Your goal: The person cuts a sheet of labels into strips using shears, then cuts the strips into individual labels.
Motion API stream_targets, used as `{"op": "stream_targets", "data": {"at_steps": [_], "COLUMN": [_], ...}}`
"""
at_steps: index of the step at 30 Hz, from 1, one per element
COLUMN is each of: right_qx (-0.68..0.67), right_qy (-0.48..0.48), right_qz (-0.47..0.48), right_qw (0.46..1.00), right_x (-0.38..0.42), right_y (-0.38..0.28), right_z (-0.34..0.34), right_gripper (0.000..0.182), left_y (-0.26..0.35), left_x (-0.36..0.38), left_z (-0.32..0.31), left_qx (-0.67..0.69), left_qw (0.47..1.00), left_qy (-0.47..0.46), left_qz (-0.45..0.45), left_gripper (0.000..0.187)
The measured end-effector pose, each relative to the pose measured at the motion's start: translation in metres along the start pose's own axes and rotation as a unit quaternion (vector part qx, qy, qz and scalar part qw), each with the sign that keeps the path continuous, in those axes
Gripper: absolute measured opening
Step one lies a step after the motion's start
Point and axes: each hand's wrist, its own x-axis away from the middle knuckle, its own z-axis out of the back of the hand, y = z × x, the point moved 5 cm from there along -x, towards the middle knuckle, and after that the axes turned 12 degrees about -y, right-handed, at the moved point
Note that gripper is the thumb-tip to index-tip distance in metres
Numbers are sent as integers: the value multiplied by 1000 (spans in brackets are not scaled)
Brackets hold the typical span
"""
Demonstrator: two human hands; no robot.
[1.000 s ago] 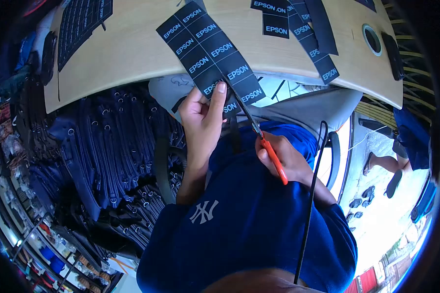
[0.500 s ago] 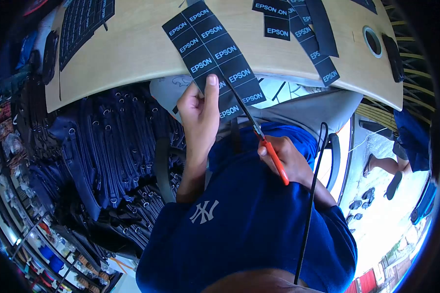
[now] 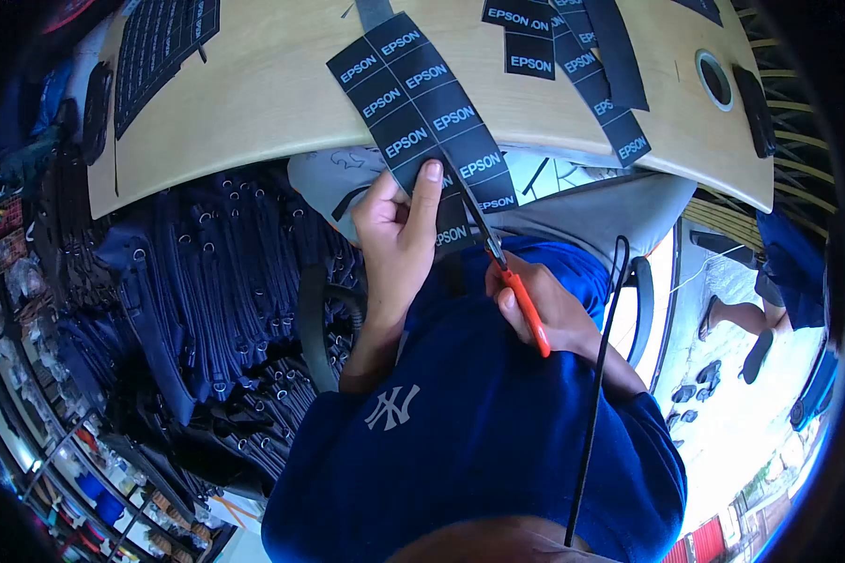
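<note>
My left hand (image 3: 396,225) is closed on the lower left part of a black sheet printed with white EPSON labels (image 3: 432,83), its thumb lying on top. The sheet is marked off in two columns of rectangles and slants from the table edge down toward my lap. My right hand (image 3: 549,305) grips scissors with orange handles (image 3: 528,310). Their dark blades lie along the line between the two columns, beside my left thumb. A slit separates the columns at the sheet's near end. How far the blades are apart is hard to make out.
On the wooden table (image 3: 272,84), more black EPSON pieces (image 3: 530,63) lie at the right and a larger printed sheet (image 3: 164,56) at the left. A round hole (image 3: 714,80) pierces the tabletop. Dark straps with metal rings (image 3: 221,281) hang at left. Another person's leg (image 3: 737,317) shows at right.
My left hand and the sheet have shifted slightly right and toward me. The scissors' handles have swung a little, while the blades stay on the line between the columns.
</note>
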Motion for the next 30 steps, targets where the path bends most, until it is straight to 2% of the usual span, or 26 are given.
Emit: {"op": "stream_targets", "data": {"at_steps": [1, 9, 12, 14, 18, 22, 25, 30], "right_qx": [-8, -12, -24, -35, -24, -16, -18, -23], "right_qy": [2, 30, 30, 28, 33, 21, 12, 13], "right_qz": [10, -19, -41, -51, -30, -21, -8, 7], "right_qw": [1000, 999, 998, 998, 999, 999, 1000, 1000], "right_x": [0, 0, 2, 2, 3, 2, 1, -3], "right_y": [0, 5, 6, 6, 5, 1, 1, -5], "right_z": [0, -2, 1, 1, 0, 0, -1, 2], "right_gripper": [41, 42, 42, 41, 37, 34, 35, 37], "left_y": [0, -1, 2, 10, -7, -2, -2, -4], "left_x": [0, 1, -2, -8, -14, -14, -12, -5], "left_z": [0, 0, -3, -7, 6, 2, 2, -1], "left_qx": [-2, 19, -16, 82, 32, 11, 16, 6], "left_qw": [1000, 1000, 999, 996, 999, 1000, 999, 1000], "left_qy": [-5, -12, -25, 40, 8, 21, 31, 0], "left_qz": [-1, -3, 21, 4, -9, -10, -16, -29], "left_gripper": [15, 17, 20, 24, 22, 20, 19, 17]}}
